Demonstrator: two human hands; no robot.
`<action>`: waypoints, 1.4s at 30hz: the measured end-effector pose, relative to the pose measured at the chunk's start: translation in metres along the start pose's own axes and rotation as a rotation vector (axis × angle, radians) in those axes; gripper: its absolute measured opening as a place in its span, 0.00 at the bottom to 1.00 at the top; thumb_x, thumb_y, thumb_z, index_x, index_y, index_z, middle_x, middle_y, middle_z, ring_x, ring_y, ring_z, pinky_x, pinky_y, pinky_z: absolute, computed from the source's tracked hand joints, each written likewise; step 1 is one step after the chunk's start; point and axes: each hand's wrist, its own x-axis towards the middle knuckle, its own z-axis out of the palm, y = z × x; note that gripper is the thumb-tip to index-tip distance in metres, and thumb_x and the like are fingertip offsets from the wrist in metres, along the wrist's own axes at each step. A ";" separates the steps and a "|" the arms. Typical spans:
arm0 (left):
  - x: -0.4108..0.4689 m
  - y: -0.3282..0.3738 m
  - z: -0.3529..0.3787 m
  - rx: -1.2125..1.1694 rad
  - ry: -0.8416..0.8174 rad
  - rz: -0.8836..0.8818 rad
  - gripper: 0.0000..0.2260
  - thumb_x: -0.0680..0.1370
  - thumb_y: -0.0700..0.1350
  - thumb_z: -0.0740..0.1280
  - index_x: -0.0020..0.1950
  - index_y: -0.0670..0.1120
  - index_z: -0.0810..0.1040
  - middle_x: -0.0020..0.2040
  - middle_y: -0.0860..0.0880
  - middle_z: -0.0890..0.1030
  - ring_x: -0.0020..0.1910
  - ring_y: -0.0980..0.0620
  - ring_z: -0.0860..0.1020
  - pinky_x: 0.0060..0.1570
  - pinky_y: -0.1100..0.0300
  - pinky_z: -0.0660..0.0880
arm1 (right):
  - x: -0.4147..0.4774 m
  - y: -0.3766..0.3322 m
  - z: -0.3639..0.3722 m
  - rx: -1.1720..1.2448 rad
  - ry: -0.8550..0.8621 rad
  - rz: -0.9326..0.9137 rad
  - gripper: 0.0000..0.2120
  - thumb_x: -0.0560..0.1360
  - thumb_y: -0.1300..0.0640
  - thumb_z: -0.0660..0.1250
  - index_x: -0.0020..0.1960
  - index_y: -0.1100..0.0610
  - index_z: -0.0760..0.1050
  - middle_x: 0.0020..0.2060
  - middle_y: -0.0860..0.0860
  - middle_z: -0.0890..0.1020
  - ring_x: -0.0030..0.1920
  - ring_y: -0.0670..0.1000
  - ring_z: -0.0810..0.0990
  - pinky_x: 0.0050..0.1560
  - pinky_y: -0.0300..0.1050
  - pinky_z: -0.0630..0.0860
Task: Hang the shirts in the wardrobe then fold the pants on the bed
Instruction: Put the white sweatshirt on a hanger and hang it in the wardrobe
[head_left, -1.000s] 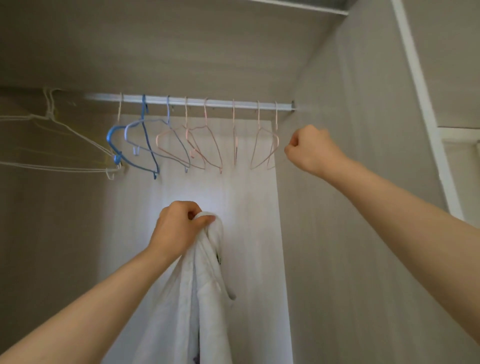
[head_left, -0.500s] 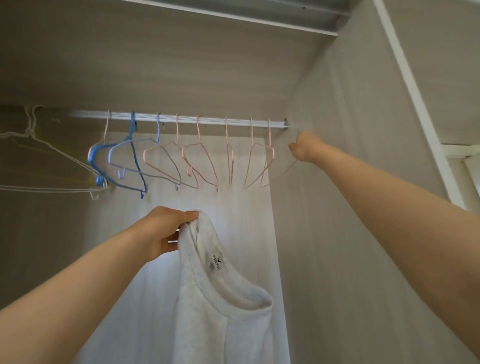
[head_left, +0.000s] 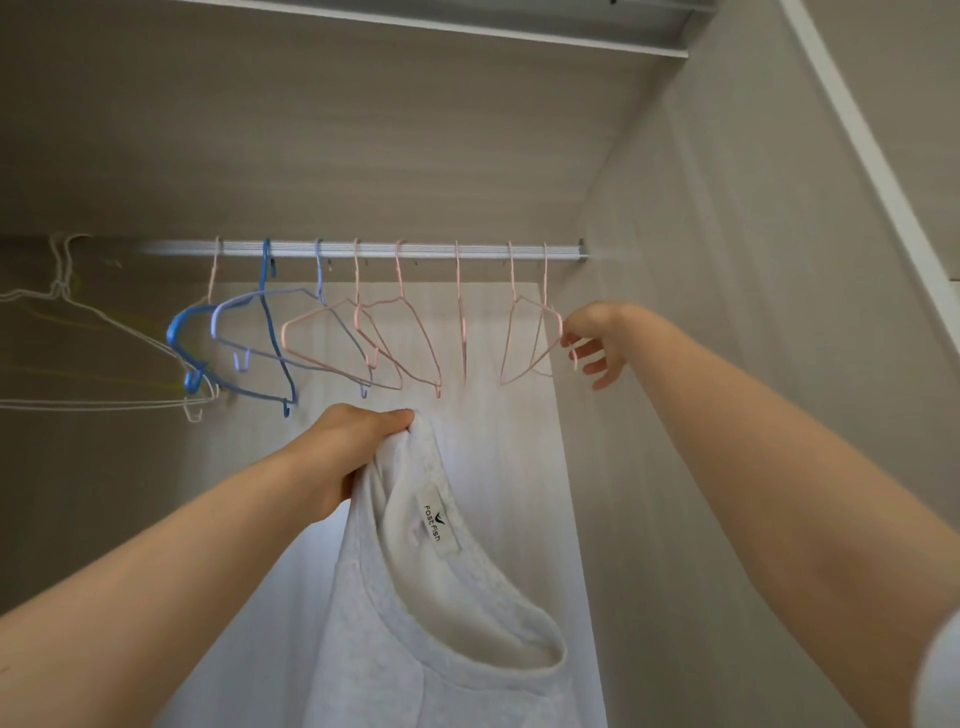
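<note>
Fingers (head_left: 595, 366) of the right hand (head_left: 602, 332) are up at the last pink hanger (head_left: 556, 317) on the rail (head_left: 415, 250). Thumb and first finger seem to pinch its wire corner. The other fingers are spread apart below. Fingers (head_left: 392, 418) of the left hand (head_left: 353, 452) are curled tight on the shirt (head_left: 415, 623). It hangs down from them, lower than the right fingers and to their left. Its neck hole (head_left: 467, 597) gapes open, and the label (head_left: 432, 525) shows inside.

I think the step now is to get this hanger off the rail. To do it well, lift it so the hook comes up over the rail, then bring it down to the shirt. Two fingers may slip on thin wire, so a grip with more fingers would be safer. After that, one arm of the hanger can go in through the neck hole.

Just left of the right fingers hangs another pink hanger (head_left: 511, 275). It is very close, and the two could catch on each other. Farther left are more pink hangers (head_left: 459, 291), then blue hangers (head_left: 266, 291), then white hangers (head_left: 61, 280) far off. Just right of the fingers is the side wall (head_left: 727, 364), so there is little room to swing that way. No pants or bed can be seen.
</note>
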 end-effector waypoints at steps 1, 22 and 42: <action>0.000 0.000 0.000 0.015 0.009 0.005 0.13 0.77 0.49 0.71 0.54 0.40 0.81 0.50 0.41 0.84 0.50 0.41 0.83 0.58 0.46 0.78 | 0.001 0.000 0.003 0.012 -0.002 -0.009 0.09 0.78 0.55 0.61 0.48 0.59 0.76 0.47 0.55 0.76 0.51 0.58 0.74 0.48 0.61 0.76; -0.014 -0.027 -0.032 0.164 0.089 0.178 0.08 0.77 0.47 0.70 0.42 0.46 0.76 0.36 0.46 0.68 0.36 0.47 0.64 0.37 0.56 0.64 | -0.023 -0.019 0.006 0.395 0.129 -0.268 0.18 0.83 0.53 0.46 0.68 0.59 0.65 0.45 0.56 0.80 0.48 0.54 0.77 0.54 0.60 0.77; -0.071 -0.083 -0.043 0.032 0.162 -0.041 0.11 0.79 0.42 0.67 0.37 0.41 0.76 0.35 0.44 0.76 0.36 0.45 0.73 0.41 0.55 0.70 | -0.125 0.089 0.040 0.444 0.313 -0.189 0.16 0.82 0.53 0.52 0.65 0.59 0.66 0.62 0.57 0.72 0.58 0.60 0.74 0.49 0.61 0.79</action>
